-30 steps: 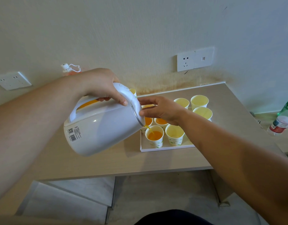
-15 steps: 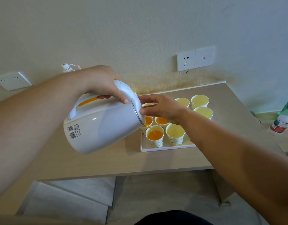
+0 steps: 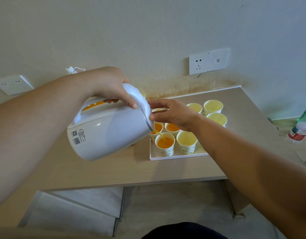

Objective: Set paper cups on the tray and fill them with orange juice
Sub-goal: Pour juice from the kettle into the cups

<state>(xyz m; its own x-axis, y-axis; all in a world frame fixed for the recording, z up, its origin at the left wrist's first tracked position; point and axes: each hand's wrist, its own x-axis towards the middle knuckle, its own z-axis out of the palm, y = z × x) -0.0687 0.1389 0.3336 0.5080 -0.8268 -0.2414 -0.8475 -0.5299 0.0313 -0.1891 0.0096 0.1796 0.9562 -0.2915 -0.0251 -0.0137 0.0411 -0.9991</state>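
Juice (image 3: 159,133) streams from left hand's (image 3: 109,87) tilted kettle (image 3: 110,133) into front cup (image 3: 165,144).

cups (image 3: 186,142) on tray (image 3: 178,156), jug (image 3: 107,133) tilted left of tray

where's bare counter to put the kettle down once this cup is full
Bare counter lies left of and in front of the tray, under the tilted kettle. Another patch sits right of the tray toward the counter's end. The tray is packed with paper cups.
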